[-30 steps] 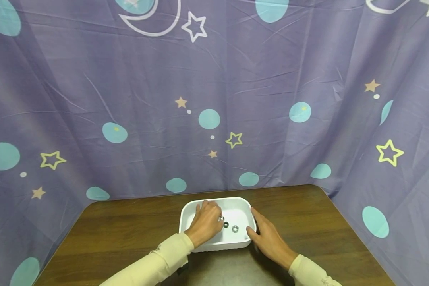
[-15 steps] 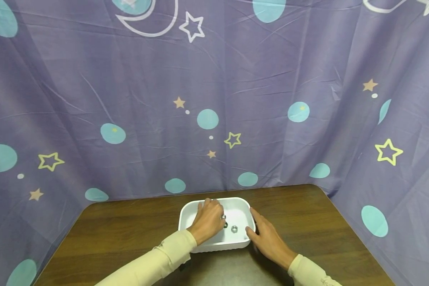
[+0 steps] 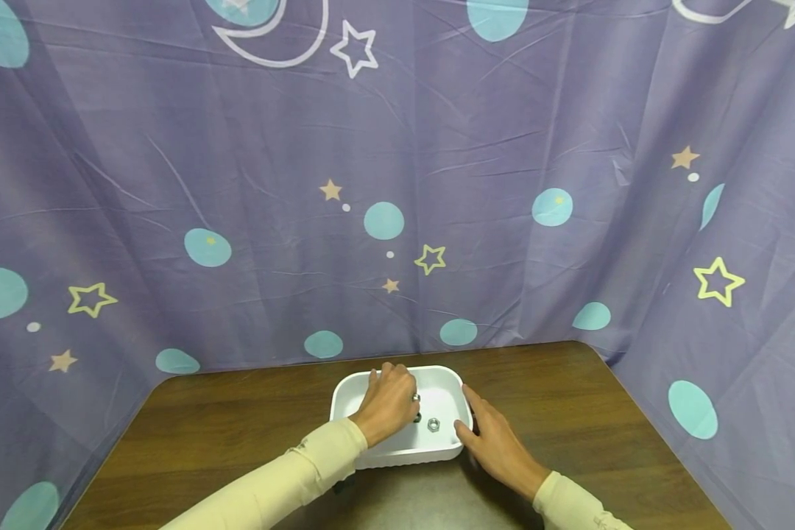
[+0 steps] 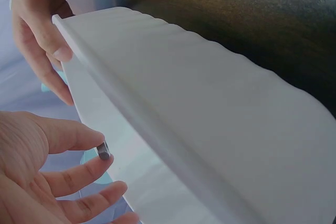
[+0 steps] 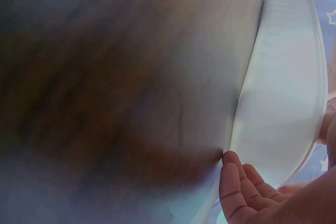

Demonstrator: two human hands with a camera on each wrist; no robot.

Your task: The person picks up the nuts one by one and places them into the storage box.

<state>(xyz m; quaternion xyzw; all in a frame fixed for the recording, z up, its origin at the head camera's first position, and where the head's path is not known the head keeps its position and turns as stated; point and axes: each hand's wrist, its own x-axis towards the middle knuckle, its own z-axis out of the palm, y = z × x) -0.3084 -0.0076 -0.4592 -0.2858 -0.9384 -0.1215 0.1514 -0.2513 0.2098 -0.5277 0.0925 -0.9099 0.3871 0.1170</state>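
My left hand (image 3: pixel 389 397) is over the middle of a white plastic tray (image 3: pixel 404 459). Between its thumb and index finger it pinches a small metal nut (image 4: pixel 103 151); the other fingers are spread loosely. Below this hand a darker nut (image 3: pixel 417 417) lies on the tray floor, partly covered by the fingers. To its right a silver hex nut (image 3: pixel 433 425) lies flat. My right hand (image 3: pixel 500 442) holds the tray's right end, thumb over the rim and fingers along the outer wall. Its fingertips (image 5: pixel 229 156) sit low by the tray's base in the right wrist view.
The tray stands on a brown wooden table (image 3: pixel 238 419), near its back edge. A purple curtain (image 3: pixel 271 221) with stars and dots hangs behind and at both sides. A small dark object (image 3: pixel 343 483) shows under the left sleeve.
My left hand has shifted slightly right and toward the back of the tray, the nut in its fingers moving with it and the darker nut becoming more covered. My right hand stays at the tray's end.
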